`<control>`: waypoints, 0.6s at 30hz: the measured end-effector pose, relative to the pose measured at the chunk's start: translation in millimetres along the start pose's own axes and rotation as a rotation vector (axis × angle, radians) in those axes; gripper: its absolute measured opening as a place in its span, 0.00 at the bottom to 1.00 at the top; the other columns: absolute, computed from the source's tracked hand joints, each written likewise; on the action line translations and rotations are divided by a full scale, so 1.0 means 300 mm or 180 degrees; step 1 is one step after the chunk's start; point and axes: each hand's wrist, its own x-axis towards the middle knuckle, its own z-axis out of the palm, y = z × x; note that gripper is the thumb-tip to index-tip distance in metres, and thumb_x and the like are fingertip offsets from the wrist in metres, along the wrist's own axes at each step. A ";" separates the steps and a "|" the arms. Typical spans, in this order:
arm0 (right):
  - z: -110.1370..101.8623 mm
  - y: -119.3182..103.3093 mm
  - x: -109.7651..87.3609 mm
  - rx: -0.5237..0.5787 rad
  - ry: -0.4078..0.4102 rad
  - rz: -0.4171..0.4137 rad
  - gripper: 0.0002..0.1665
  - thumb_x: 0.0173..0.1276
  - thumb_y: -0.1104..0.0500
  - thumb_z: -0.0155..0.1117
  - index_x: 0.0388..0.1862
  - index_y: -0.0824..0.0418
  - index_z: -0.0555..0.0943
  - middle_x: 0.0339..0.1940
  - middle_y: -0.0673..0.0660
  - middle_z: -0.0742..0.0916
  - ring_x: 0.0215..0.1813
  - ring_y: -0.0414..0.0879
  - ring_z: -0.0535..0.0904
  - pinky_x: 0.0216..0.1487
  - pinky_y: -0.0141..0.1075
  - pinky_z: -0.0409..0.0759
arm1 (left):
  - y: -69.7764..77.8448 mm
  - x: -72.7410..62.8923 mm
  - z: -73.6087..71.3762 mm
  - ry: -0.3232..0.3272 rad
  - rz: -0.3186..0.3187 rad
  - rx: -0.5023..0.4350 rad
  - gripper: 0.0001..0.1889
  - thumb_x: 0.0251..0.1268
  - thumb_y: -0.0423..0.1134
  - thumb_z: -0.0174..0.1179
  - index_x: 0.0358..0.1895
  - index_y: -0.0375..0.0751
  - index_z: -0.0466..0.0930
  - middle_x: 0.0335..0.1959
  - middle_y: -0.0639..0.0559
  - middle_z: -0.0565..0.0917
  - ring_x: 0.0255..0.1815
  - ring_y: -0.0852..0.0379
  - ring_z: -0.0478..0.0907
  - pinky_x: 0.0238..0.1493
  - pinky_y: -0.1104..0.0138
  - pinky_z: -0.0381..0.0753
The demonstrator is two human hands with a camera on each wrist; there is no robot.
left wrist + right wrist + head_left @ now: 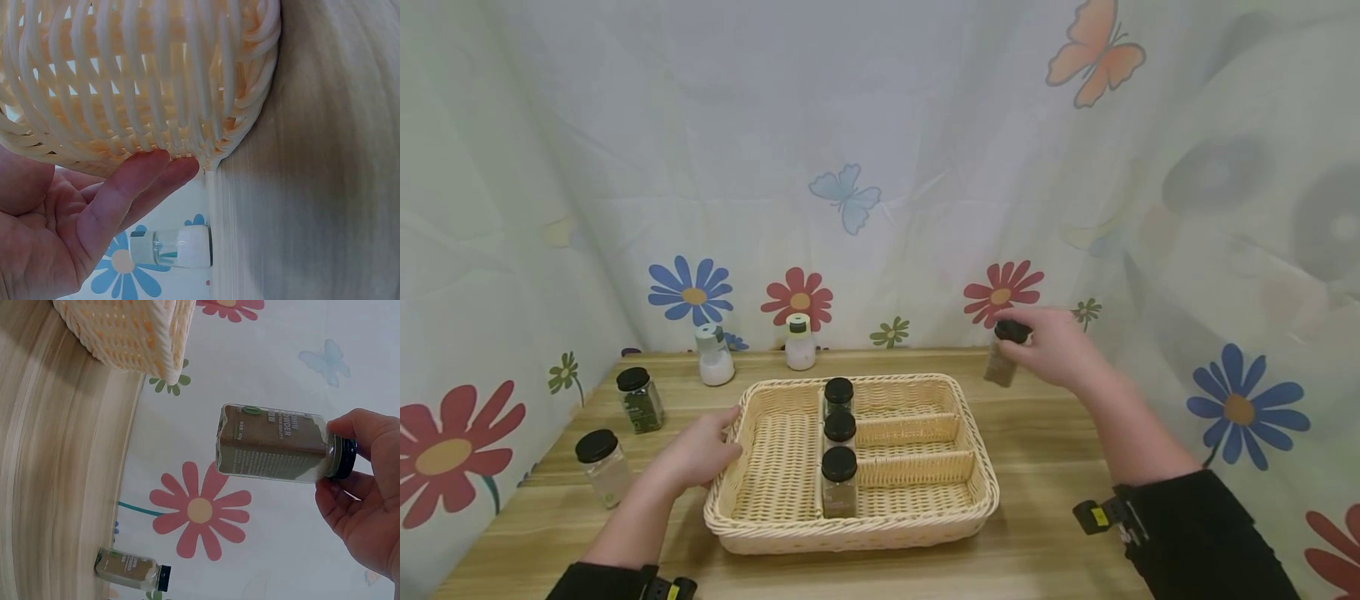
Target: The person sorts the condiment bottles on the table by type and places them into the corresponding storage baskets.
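Observation:
My right hand (1048,342) pinches a glass spice jar (272,444) of brown powder by its black lid, holding it tilted above the table behind the basket's right side. In the right wrist view the fingers and thumb close around the lid, and the label reads partly "POWDER". My left hand (700,446) holds the left side of a wicker basket (857,533), thumb at the rim and fingers (140,178) against the outer wall. Inside the basket, jars with black lids stand in a column beside the divider: a front jar (839,483), a middle jar (839,427) and a back jar (838,392).
Left of the basket stand a green-labelled jar (642,402) and a pale jar (604,468), both black-lidded. Two white-filled shakers, a left shaker (715,357) and a right shaker (801,343), are at the back. Another brown-powder jar (128,569) stands near the patterned curtain (910,167).

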 end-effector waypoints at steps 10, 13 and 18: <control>0.010 -0.071 -0.001 0.0094 -0.0009 -0.0231 0.23 0.65 0.59 0.70 0.60 0.57 0.85 0.48 0.59 0.87 0.31 0.50 0.75 0.34 0.41 0.78 | -0.003 0.002 -0.001 -0.0009 0.0015 0.0025 0.38 0.64 0.27 0.52 0.78 0.24 0.53 0.62 0.24 0.73 0.17 0.55 0.79 0.22 0.59 0.84; 0.012 -0.090 -0.002 0.0122 -0.0058 -0.0262 0.24 0.65 0.59 0.70 0.61 0.58 0.84 0.47 0.58 0.87 0.27 0.47 0.72 0.32 0.40 0.77 | -0.002 0.002 -0.001 -0.0014 -0.0004 0.0010 0.38 0.64 0.27 0.52 0.78 0.25 0.53 0.61 0.25 0.75 0.18 0.54 0.79 0.22 0.59 0.84; 0.015 -0.119 -0.007 0.0187 -0.0085 -0.0391 0.24 0.64 0.61 0.70 0.61 0.58 0.84 0.48 0.58 0.88 0.27 0.46 0.72 0.31 0.40 0.76 | 0.003 0.002 -0.003 -0.0030 -0.0043 -0.0031 0.38 0.64 0.27 0.52 0.78 0.25 0.52 0.55 0.26 0.78 0.19 0.53 0.81 0.21 0.59 0.84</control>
